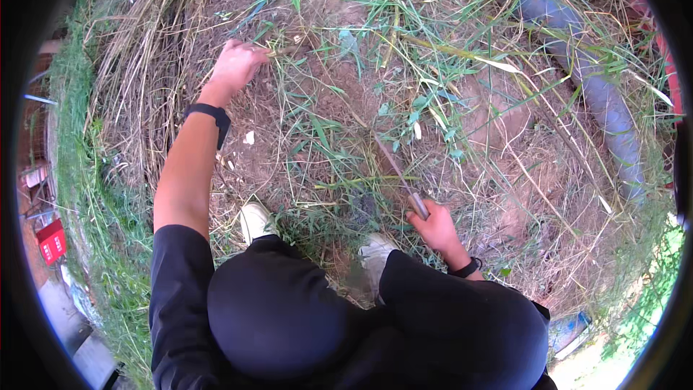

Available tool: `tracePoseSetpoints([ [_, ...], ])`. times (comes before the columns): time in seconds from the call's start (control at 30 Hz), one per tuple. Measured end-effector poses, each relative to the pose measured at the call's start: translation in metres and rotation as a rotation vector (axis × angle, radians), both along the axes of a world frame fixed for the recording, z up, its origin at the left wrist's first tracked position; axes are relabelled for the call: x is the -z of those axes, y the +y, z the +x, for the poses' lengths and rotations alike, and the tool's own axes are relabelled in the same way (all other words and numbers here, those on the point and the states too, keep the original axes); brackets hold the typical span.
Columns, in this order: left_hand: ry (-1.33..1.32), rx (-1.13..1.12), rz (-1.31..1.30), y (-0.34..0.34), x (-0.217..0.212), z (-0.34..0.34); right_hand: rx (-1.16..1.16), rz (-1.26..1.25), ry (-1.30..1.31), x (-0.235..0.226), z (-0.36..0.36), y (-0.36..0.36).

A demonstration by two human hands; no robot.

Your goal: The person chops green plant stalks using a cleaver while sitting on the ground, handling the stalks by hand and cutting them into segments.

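While our right hand [436,227] clamps the tool handle [419,206], likely for control, we cannot tell if our left hand [240,65], left of that tool handle, grips anything.

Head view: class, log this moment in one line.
right hand: gripping thin tool | left hand: near grass, grasp unclear | grey pipe: at right

tool [406,183] left of tube [608,105]
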State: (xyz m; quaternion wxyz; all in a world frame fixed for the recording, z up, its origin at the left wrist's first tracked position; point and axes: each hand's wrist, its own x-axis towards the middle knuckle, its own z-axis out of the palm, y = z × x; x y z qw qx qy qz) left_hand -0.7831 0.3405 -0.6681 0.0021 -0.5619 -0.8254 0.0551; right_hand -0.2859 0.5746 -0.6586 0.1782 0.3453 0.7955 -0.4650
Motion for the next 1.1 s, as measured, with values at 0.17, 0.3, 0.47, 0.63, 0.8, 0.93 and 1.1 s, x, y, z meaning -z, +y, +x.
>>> tracePoseSetpoints([
  [0.17, 0.299, -0.130, -0.412, 0.059, -0.007, 0.085, 0.008, -0.033, -0.020, 0.012, 0.001, -0.003],
  [0.3, 0.263, -0.011, -0.487, 0.114, -0.006, 0.149, 0.042, -0.038, -0.012, 0.017, 0.001, -0.005],
  [0.47, 0.374, -0.139, -0.458, 0.104, 0.022, 0.118, 0.026, -0.054, -0.055, 0.011, -0.007, -0.006],
  [0.63, 0.360, -0.084, -0.346, 0.074, 0.040, 0.080, 0.011, -0.035, -0.058, 0.015, -0.005, -0.006],
  [0.8, 0.372, -0.217, -0.398, 0.066, 0.050, 0.070, 0.010, -0.014, -0.061, 0.014, -0.005, -0.008],
  [0.93, 0.166, -0.410, -0.292, 0.067, 0.060, 0.045, -0.018, 0.001, -0.021, 0.016, -0.009, -0.010],
  [1.1, 0.001, -0.421, -0.241, 0.077, 0.060, 0.023, 0.018, 0.006, -0.010, 0.007, -0.012, -0.008],
])
